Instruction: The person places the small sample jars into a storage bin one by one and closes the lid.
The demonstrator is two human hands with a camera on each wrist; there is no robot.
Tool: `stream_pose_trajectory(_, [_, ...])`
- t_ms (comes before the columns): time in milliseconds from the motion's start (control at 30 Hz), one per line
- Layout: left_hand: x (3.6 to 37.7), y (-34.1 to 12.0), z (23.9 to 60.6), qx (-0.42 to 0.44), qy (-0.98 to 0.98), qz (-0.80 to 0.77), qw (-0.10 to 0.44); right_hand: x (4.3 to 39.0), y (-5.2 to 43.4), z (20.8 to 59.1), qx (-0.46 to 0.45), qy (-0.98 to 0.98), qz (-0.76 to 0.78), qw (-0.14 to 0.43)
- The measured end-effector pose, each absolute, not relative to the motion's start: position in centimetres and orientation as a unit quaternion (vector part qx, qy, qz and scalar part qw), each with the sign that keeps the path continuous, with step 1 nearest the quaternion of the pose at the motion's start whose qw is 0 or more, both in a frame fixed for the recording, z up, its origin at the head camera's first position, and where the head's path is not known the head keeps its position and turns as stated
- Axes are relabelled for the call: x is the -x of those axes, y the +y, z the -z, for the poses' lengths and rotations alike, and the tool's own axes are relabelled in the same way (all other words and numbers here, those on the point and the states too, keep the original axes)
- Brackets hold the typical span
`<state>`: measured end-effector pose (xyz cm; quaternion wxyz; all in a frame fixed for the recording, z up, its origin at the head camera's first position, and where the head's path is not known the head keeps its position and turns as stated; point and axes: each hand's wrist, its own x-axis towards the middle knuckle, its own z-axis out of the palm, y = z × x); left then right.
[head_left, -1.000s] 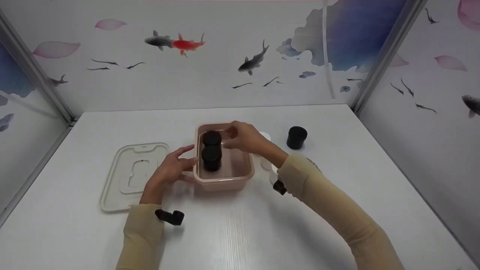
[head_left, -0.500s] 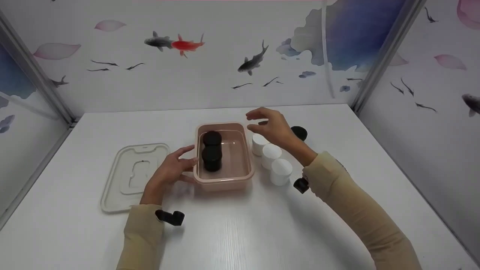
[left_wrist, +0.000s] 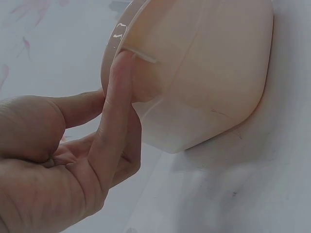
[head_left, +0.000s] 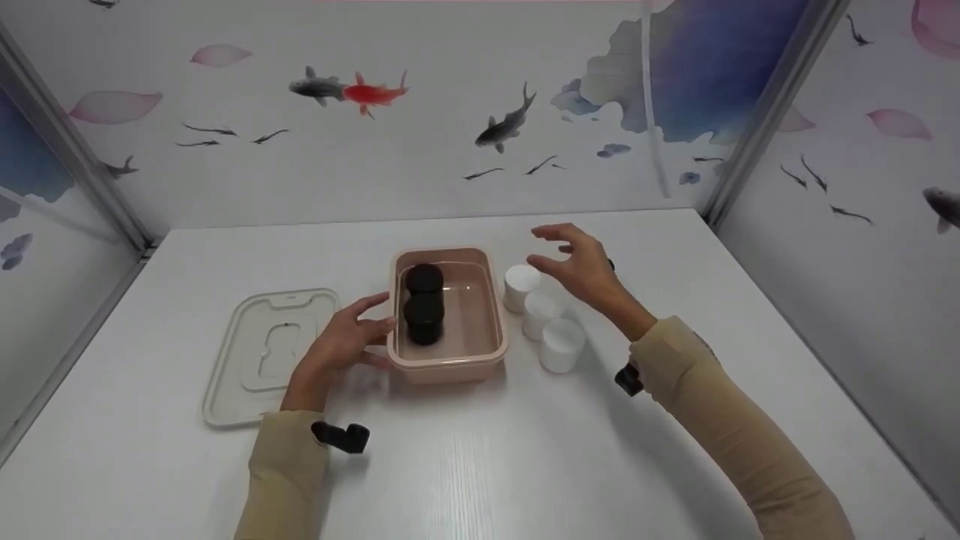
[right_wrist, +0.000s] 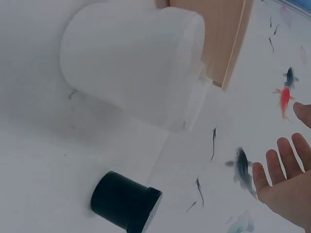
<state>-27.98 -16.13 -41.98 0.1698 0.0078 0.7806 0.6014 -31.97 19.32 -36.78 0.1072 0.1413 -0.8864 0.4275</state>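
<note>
Two black jars (head_left: pixel 424 304) in pink tub (head_left: pixel 491 330)

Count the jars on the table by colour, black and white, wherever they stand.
Black jars: 3, two in the pink box at and, one by the right hand.
White jars: 3, at.
Total: 6.

**Beige sleeves, black wrist cameras**

Both arms are covered by long, close-fitting sleeves of beige fabric that end at the wrists. The left hand (head_left: pixel 341 346) and right hand (head_left: pixel 581 266) are bare, with no rings or gloves. A small black camera unit is strapped at each cuff, the left wrist camera (head_left: pixel 341 436) and the right wrist camera (head_left: pixel 628 379)
</note>
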Motion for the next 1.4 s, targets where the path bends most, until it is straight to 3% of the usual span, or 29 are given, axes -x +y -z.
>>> stream_pose_trajectory(633, [27.8, -16.1, 42.2, -0.021, 0.766, -0.62, 0.167, 34.3, 26.2, 39.9, -0.059, -0.894, -0.438, 0.078])
stream_pose_trajectory(1400, [27.8, -16.3, 42.2, -0.015, 0.76, -0.627, 0.17, 36.7, 27.6, 43.0, 0.045, -0.897, -0.44, -0.028])
